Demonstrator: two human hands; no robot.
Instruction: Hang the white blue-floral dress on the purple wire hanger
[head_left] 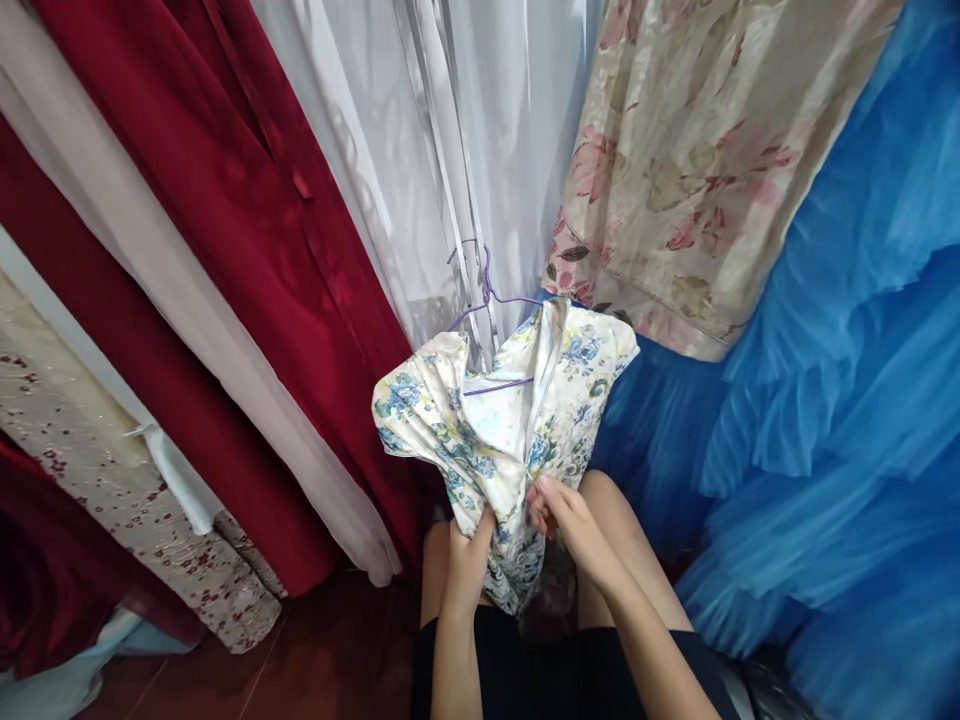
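A white shirt with blue and yellow flowers (427, 385) hangs on a purple wire hanger (489, 290) in front of my knees. Its neckline is open and shows the pale inside of the cloth. My left hand (471, 545) grips the lower left side of the shirt, with the thumb on top and the other fingers hidden beneath. My right hand (555, 503) pinches the front edge of the shirt just below the neckline. The shirt's lower part bunches between my hands and hangs down between my legs.
White drapes (510, 130) hang straight ahead. Long red garments (247, 230) and a beige patterned one (180, 550) hang on the left. On the right are a beige floral garment (690, 180) and blue ruffled tulle (847, 450). Dark red floor (330, 650) shows below.
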